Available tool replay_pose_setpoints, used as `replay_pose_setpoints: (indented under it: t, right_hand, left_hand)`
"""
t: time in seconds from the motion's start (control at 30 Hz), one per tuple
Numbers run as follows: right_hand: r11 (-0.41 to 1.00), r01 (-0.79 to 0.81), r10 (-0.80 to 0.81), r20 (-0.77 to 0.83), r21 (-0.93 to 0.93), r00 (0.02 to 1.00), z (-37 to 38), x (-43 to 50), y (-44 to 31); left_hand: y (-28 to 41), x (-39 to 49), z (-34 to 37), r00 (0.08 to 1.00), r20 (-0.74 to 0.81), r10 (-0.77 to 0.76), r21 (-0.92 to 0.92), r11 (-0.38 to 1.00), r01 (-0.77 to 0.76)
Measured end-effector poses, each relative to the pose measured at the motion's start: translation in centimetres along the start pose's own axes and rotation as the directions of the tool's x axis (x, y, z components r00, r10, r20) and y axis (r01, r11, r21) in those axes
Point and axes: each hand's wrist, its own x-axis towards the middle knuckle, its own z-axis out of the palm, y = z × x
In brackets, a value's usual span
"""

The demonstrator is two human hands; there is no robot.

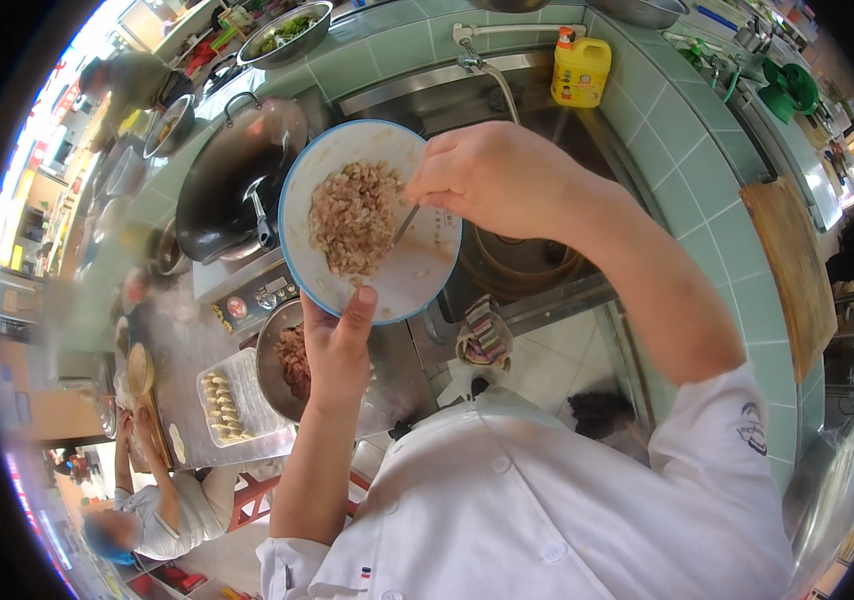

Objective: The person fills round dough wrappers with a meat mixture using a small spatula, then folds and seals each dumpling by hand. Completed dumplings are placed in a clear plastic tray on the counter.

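Observation:
My left hand grips the near rim of a white bowl with a blue edge, its thumb over the lip. Minced meat filling lies heaped in the bowl's left half. From above, my right hand holds a thin metal utensil, whose lower end meets the edge of the filling; its tip is hidden, so its exact kind is unclear. Below my left wrist, a metal bowl with darker red minced meat stands on the steel counter, partly covered by my hand.
A black wok with a ladle sits left. Behind is a steel sink with a tap and yellow detergent jug. A tray of dumplings lies near a co-worker. A cloth hangs at the sink's front.

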Motion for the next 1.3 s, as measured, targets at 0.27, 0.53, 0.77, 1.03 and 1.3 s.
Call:
replay_pose_setpoints:
  t: [0.27, 0.53, 0.77, 1.03, 1.3]
  right_hand:
    - [0.983, 0.001, 0.001, 0.009, -0.181, 1.0, 2.4, 1.1, 0.4]
    - [0.985, -0.038, 0.017, -0.12, -0.169, 0.993, 3.1, 0.7, 0.0]
    - [0.983, -0.022, 0.01, -0.069, -0.181, 0.998, 3.1, 0.8, 0.1]
    - [0.986, -0.01, 0.009, -0.007, -0.168, 1.0, 0.3, 0.7, 0.0]
    - [1.0, 0.003, -0.003, 0.101, -0.007, 0.995, 0.2, -0.2, -1.2]
  left_hand:
    - [0.1, -0.4, 0.9, 1.0, 0.017, -0.011, 0.041, 0.999, 0.01]
    - [0.2, -0.2, 1.1, 0.999, 0.042, 0.016, 0.012, 1.0, -0.017]
    - [-0.2, -0.3, 1.0, 0.998, 0.056, 0.019, 0.021, 1.0, -0.02]
    - [-0.5, -0.3, 0.3, 0.999, 0.035, 0.012, 0.026, 1.0, -0.013]
    - [-0.3, -0.6, 0.3, 0.999, 0.004, -0.04, -0.063, 0.997, 0.04]
